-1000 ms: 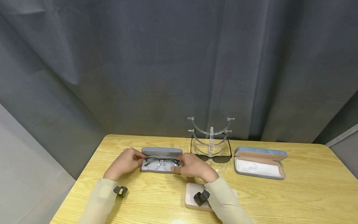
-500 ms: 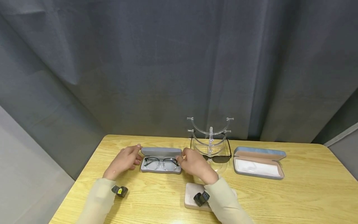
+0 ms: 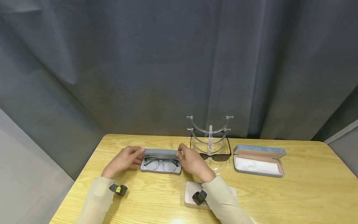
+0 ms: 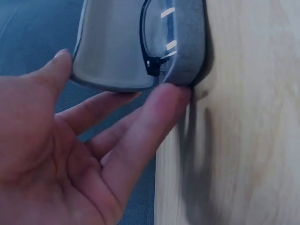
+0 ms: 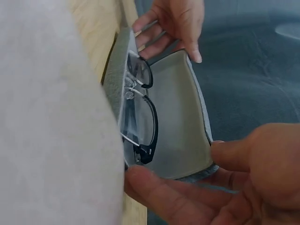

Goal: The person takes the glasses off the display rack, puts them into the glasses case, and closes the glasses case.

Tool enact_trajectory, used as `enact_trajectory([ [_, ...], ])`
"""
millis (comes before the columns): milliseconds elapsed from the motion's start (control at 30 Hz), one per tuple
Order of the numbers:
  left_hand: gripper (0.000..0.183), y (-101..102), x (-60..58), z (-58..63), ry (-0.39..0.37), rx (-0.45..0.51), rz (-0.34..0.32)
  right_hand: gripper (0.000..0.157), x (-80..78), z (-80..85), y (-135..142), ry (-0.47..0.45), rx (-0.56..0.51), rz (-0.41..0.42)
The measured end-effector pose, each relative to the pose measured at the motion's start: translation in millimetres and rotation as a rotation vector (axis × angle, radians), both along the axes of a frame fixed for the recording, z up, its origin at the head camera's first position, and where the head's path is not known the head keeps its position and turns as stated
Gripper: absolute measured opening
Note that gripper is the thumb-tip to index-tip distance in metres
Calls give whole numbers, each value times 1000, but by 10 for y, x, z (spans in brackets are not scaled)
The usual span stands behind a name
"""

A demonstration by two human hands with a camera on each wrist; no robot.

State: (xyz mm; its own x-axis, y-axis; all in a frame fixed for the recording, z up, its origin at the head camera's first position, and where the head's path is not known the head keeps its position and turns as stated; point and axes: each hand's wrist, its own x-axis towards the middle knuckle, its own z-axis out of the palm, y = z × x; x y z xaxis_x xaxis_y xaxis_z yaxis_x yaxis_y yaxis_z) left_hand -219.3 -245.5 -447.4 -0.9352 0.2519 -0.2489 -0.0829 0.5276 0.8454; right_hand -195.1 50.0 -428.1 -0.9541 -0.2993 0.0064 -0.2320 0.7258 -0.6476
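Dark grey curtain, matte cloth in loose vertical folds, beyond left hand and right hand. Surface, yellow wood grain with rounded far corners, beneath both.

Grey spectacle case, between the hands: oblong, rounded corners, felt-like outer cover, smooth pale lining, lid raised. At one end, left hand grasping, thumb at lid rim, fingertips against case end. At opposite end, right hand grasping, thumb on lid rim, fingers around behind.

Spectacles, in case base, between the hands: thick black upper rims, slim lower rims, metallic bridge, clear lenses.

Display stand, to the right of right hand: transparent, upright post, curved arms. Sunglasses, on stand, just beside right hand: black frame, dark lenses.

Blue-grey case, farther right of right hand: lid up, tan lining, white cloth inside.

Pale pink case, nearer the wearer than right hand: flat, rounded corners, partly hidden by cream sleeve.
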Motion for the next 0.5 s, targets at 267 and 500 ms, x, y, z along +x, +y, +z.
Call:
enact_trajectory([
  [267,54,-73,-22,34,-62,99,-91,7,4,31,24,-11,17,44],
  [500,53,-123,-8,17,-39,42,-148,15,43,49,54,-27,18,143],
])
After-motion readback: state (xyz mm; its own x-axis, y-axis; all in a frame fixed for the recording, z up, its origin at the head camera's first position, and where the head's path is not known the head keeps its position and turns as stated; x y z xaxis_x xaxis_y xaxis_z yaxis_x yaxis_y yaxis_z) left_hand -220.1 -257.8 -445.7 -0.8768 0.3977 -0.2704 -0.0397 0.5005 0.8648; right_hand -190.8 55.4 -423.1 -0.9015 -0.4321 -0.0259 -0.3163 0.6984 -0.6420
